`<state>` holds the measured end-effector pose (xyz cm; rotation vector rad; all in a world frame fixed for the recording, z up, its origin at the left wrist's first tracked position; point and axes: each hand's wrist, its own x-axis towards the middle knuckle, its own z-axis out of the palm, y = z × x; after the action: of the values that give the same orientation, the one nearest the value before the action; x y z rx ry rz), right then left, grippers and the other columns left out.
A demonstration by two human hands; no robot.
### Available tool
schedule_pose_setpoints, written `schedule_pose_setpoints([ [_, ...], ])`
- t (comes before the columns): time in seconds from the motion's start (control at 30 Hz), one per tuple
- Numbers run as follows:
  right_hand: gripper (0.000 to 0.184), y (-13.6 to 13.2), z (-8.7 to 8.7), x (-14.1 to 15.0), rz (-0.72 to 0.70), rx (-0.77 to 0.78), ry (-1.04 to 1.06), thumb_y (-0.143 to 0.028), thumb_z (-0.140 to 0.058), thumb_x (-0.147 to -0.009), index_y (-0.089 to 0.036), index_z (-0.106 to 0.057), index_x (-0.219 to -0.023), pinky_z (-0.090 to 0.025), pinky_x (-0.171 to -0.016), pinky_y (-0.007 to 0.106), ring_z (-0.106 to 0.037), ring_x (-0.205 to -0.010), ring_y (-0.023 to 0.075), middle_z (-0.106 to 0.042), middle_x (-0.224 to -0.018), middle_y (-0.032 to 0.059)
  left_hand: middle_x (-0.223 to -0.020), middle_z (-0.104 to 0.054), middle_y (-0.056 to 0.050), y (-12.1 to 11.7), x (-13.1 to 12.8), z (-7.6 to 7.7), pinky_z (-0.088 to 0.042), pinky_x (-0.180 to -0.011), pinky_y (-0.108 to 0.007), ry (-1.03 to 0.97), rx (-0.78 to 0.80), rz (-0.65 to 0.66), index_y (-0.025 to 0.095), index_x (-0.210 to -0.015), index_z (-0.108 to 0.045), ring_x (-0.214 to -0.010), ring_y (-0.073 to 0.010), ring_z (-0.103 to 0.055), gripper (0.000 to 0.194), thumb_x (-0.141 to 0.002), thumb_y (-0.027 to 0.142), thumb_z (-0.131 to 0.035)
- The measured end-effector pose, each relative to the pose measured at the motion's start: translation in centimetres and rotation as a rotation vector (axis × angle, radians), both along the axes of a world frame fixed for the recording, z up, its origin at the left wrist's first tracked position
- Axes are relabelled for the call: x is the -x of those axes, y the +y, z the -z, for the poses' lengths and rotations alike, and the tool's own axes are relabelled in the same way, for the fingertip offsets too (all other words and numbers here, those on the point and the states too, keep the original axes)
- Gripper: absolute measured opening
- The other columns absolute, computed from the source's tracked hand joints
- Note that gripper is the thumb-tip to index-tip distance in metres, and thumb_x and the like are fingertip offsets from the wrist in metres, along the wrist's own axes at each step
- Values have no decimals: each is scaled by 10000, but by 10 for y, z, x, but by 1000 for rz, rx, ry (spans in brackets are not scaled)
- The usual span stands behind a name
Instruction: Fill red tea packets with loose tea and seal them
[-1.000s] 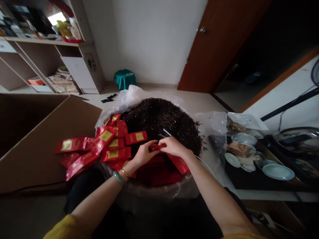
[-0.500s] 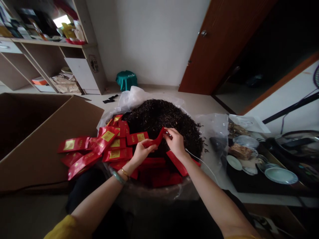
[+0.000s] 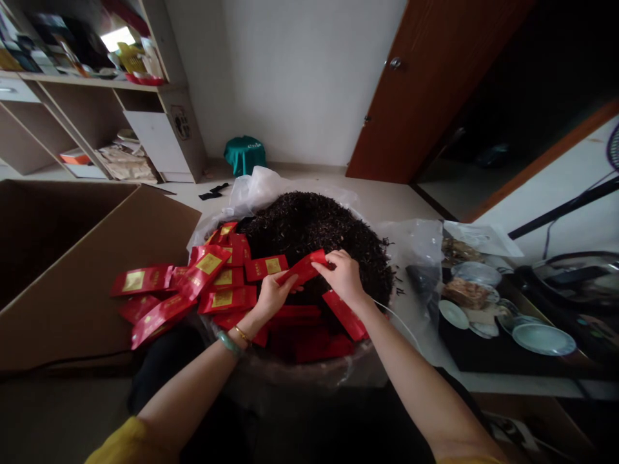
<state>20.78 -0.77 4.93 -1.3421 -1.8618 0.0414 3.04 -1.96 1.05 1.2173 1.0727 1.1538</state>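
Observation:
A red packet [image 3: 305,269] is stretched between my hands above a heap of dark loose tea leaves [image 3: 314,219]. My left hand [image 3: 275,295] is closed on its left end, thumb on top. At the other end, my right hand [image 3: 342,276] pinches the packet's upper edge. The leaves fill a large container lined with clear plastic [image 3: 258,187]. Several red packets with gold labels [image 3: 210,264] lie piled on its left side. More red packets [image 3: 324,348] lie along the near side, below my hands, and one [image 3: 345,316] rests under my right wrist.
An open cardboard box [image 3: 145,225] stands at the left. To the right, a dark tray [image 3: 483,361] carries pale dishes [image 3: 544,338] and a plastic-wrapped brownish lump [image 3: 467,293]. A teal-covered stool or bin [image 3: 245,156] is by the wall, near a brown door [image 3: 416,96].
The packet was folded and edge-on; now its face is turned up and flatter between my hands. My right hand has shifted slightly. The piled packets have stayed put.

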Motion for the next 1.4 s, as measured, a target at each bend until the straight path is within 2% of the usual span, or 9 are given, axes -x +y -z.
schedule_pose_setpoints([
  [0.2, 174, -4, -8, -1, -20, 186, 50, -232, -675, -720, -198, -571, -585, -463, -619, 275, -566, -620, 158, -582, -665, 16, -886, -722, -64, 5, 4, -4, -578, -590, -305, -168, 26, 21, 146, -1125, -643, -733, -198, -675, 518, -746, 498, -630],
  [0.3, 45, -6, -8, 5, -126, 363, 168, -235, -655, -721, -195, -645, -702, -492, -668, 300, -630, -672, 180, -673, -725, 27, -992, -700, -76, 5, 6, -3, -589, -636, -317, -172, 9, -8, 157, -1115, -656, -809, -205, -657, 495, -745, 485, -635],
  [0.43, 212, -7, -5, 11, -229, 554, 429, -332, -691, -689, -180, -692, -837, -522, -738, 352, -682, -778, 218, -734, -826, 55, -1013, -678, -69, 2, 7, -3, -598, -597, -296, -177, 39, 23, 171, -1137, -643, -779, -179, -642, 519, -728, 490, -650],
  [0.57, 264, -7, 0, 12, -272, 631, 500, -326, -739, -622, -177, -701, -837, -523, -796, 396, -688, -803, 230, -740, -843, 55, -1072, -659, -64, 0, 8, -9, -603, -572, -296, -207, 117, 70, 174, -1097, -652, -792, -176, -644, 498, -721, 501, -648],
  [0.7, 288, -10, 1, 13, -359, 687, 479, -317, -730, -649, -179, -702, -900, -507, -858, 419, -679, -877, 239, -735, -919, 55, -1020, -694, -82, 1, 11, -11, -585, -567, -286, -215, 142, 59, 158, -1026, -681, -761, -192, -665, 470, -761, 536, -590],
  [0.93, 404, -15, -5, 14, -549, 851, 594, -517, -573, -797, -213, -693, -1034, -444, -972, 440, -626, -1045, 246, -721, -1006, 36, -1032, -709, -108, 2, 12, -11, -505, -892, -337, -224, 79, 55, 155, -1115, -658, -1033, -253, -628, 494, -771, 505, -604],
  [1.07, 408, -13, -1, 15, -531, 815, 670, -507, -607, -774, -233, -680, -1067, -398, -1021, 466, -601, -1100, 244, -701, -1084, 33, -1033, -706, -80, 4, 14, -20, -564, -756, -364, -371, 218, 54, 206, -1226, -578, -902, -233, -672, 525, -761, 443, -632],
  [1.2, 440, -12, 4, 20, -538, 814, 764, -492, -680, -700, -197, -695, -1025, -385, -1025, 484, -606, -1089, 263, -712, -1055, 55, -894, -719, -87, 7, 15, -19, -582, -632, -349, -430, 305, -10, 140, -980, -670, -797, -225, -683, 425, -757, 496, -614],
  [1.4, 505, -17, -4, 16, -661, 975, 823, -516, -699, -692, -206, -667, -1089, -433, -984, 457, -622, -1058, 255, -716, -1035, 69, -784, -727, -106, 6, 12, -5, -568, -615, -339, -296, 280, 14, 114, -906, -686, -731, -238, -691, 606, -757, 669, -494],
])
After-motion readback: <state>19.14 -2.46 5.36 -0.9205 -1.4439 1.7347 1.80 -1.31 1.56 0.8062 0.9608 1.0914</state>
